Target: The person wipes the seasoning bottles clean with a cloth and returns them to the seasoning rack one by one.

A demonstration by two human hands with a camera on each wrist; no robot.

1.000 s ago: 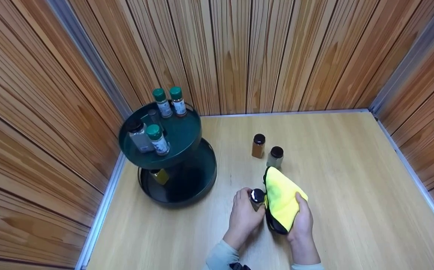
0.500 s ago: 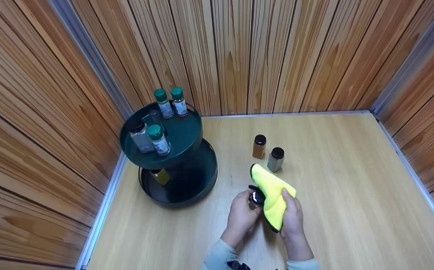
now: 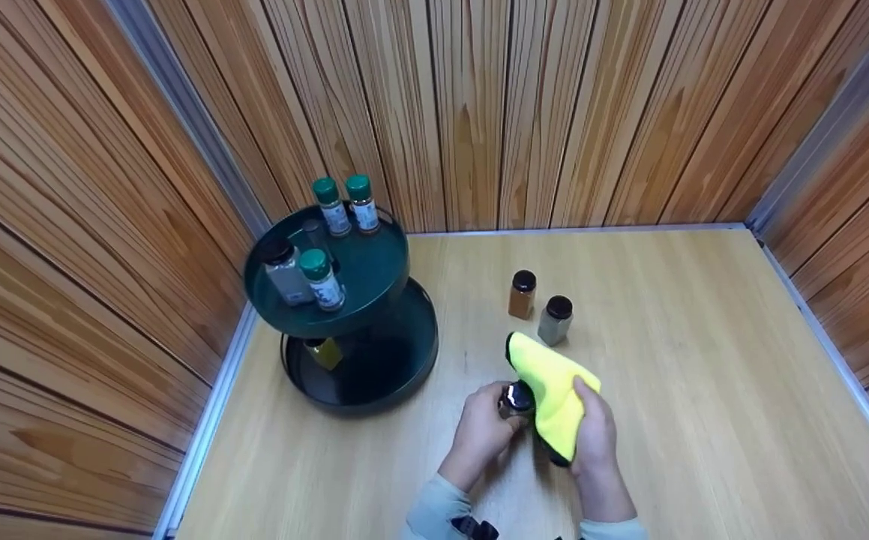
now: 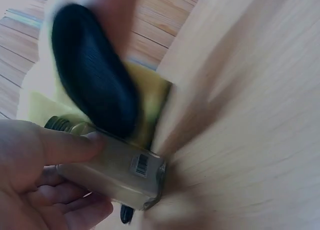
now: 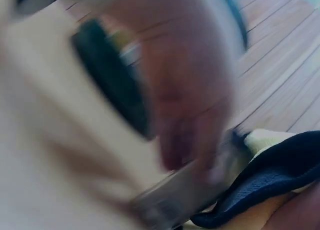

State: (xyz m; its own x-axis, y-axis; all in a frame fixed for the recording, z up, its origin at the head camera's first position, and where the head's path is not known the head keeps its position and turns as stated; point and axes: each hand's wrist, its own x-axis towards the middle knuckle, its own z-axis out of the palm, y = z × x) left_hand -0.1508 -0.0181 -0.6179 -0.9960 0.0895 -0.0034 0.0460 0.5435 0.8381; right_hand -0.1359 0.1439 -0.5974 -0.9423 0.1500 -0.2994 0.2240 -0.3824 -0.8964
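My left hand (image 3: 477,431) grips a square spice bottle (image 4: 112,170) with a black cap, thumb on one side and fingers on the other. In the left wrist view a barcode label shows near the bottle's base. A folded microfiber cloth (image 3: 550,394), bright yellow with a dark edge and dark underside, is pinched in my right hand (image 3: 596,442), thumb on top. The cloth lies against the bottle's right side and overlaps it in the head view. Most of the right fingers are hidden under the cloth. The right wrist view (image 5: 190,190) is blurred.
Beyond the cloth stand a brown-filled spice bottle (image 3: 522,295) and a grey-green one (image 3: 555,321), both black-capped. At left is a two-tier dark green round rack (image 3: 378,281) with several bottles on top and a yellowish one (image 3: 325,353) below. Wood-panelled walls surround the table.
The cloth first swung left over the bottle, covering part of its cap, then drew slightly back right, so the cap shows again. The left hand keeps its hold with little movement.
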